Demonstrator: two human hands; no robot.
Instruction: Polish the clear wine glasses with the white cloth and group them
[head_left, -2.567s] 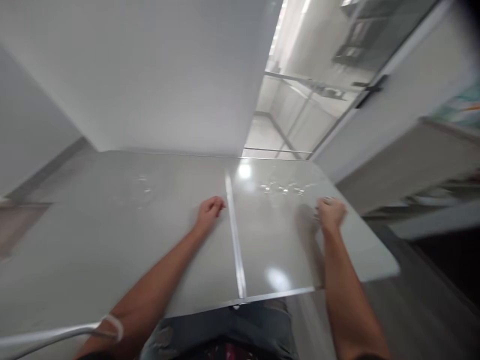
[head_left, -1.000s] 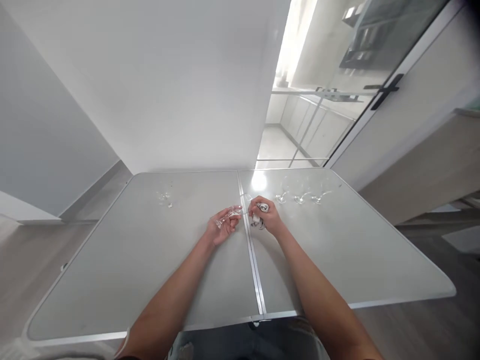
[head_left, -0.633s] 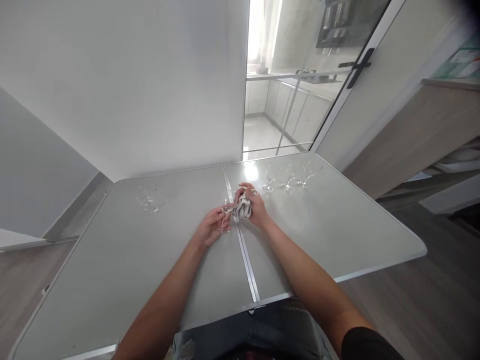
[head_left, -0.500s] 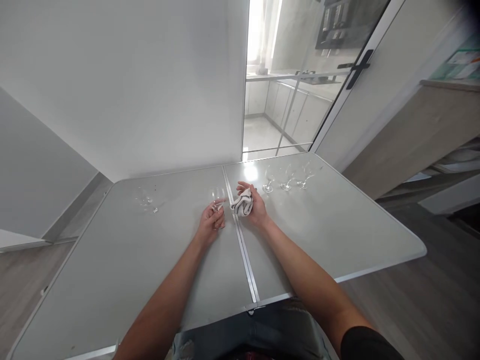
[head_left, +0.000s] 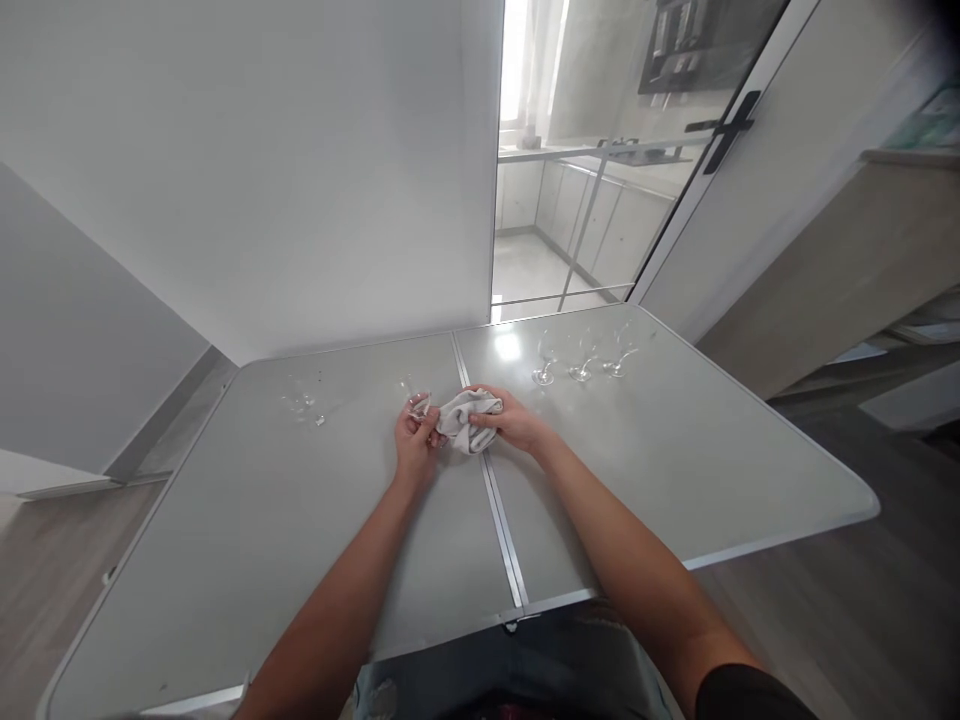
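Note:
My left hand (head_left: 416, 440) is closed around a clear stemmed glass (head_left: 417, 400), which tilts with its bowl toward the upper left. Pinched in my right hand (head_left: 510, 415) is a crumpled pale grey cloth (head_left: 469, 420). The cloth's left side meets the glass near my left fingers and covers its lower end. Both hands are close together over the middle of the table, beside the metal seam.
Several stemmed glasses stand on the grey table (head_left: 315, 560): three in a row at the back right, including one nearest the seam (head_left: 544, 372). More clear glassware (head_left: 301, 402) is at the left. A wall and glass door (head_left: 570, 240) border the far edge.
My right hand has brought the cloth left against the glass. My left hand has tipped the glass from upright to tilted left. The view has shifted slightly.

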